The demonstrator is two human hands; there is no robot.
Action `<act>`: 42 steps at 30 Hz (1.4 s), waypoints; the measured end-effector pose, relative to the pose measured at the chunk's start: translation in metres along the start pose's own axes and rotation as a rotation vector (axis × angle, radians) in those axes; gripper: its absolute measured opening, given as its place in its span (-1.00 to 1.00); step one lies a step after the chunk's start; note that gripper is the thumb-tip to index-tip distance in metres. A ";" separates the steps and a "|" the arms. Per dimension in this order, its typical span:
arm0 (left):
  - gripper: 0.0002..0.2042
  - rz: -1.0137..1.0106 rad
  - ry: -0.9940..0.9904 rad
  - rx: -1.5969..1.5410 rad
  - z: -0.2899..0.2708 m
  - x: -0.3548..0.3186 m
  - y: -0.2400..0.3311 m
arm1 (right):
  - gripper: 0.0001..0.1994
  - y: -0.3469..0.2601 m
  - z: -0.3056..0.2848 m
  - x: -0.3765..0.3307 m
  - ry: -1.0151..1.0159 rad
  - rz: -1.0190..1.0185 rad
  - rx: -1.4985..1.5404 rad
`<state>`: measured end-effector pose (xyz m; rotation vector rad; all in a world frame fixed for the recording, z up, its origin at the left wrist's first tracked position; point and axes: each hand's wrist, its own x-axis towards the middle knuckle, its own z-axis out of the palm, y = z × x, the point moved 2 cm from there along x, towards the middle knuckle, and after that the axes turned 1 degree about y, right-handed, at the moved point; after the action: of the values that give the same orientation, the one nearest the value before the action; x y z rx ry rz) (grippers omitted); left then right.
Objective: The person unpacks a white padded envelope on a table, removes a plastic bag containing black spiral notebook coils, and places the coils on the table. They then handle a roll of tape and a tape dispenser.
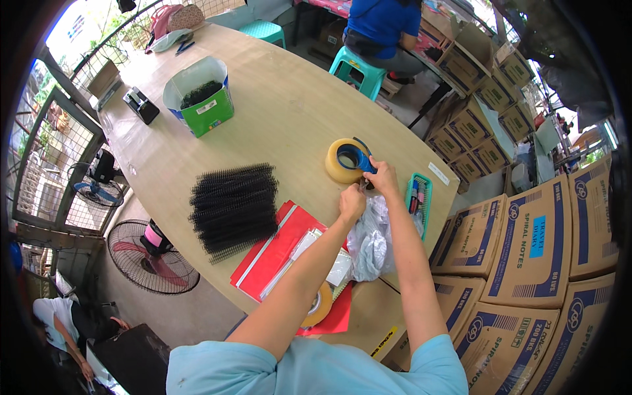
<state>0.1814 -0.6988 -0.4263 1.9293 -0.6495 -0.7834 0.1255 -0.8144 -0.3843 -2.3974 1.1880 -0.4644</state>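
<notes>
Up near the far edge of the table, both hands meet just this side of a tape roll on a blue dispenser. The right hand lies against the dispenser, fingers curled, seemingly steadying it so the roll cannot slide. The left hand is closed into a narrow pinch touching the right; what it pinches is too small to tell, perhaps the tape's free end. Below the hands lies a crumpled clear bag, kept close within reach, with a red folder beside it and a second tape roll half hidden under the left forearm. Black binding coils sit stacked to the left, well apart from the hands. A small teal basket of pens stands just right of the right wrist. A green box sits farther off
</notes>
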 end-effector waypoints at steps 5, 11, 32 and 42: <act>-0.75 0.031 0.042 -0.075 -0.001 0.000 -0.006 | -0.43 -0.001 0.002 0.001 0.004 0.004 0.001; -0.77 0.053 0.064 -0.083 -0.001 -0.005 -0.010 | -0.43 -0.008 -0.002 -0.002 -0.013 0.037 0.018; -0.63 -0.111 -0.127 -0.017 -0.004 -0.006 -0.011 | -0.27 -0.001 -0.001 -0.003 -0.144 -0.045 0.052; -0.68 -0.170 -0.186 0.036 -0.006 -0.015 -0.015 | -0.01 -0.003 0.017 -0.014 -0.111 -0.086 -0.198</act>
<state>0.1774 -0.6783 -0.4340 1.9785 -0.6198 -1.0743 0.1274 -0.7982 -0.3987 -2.6129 1.1332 -0.2452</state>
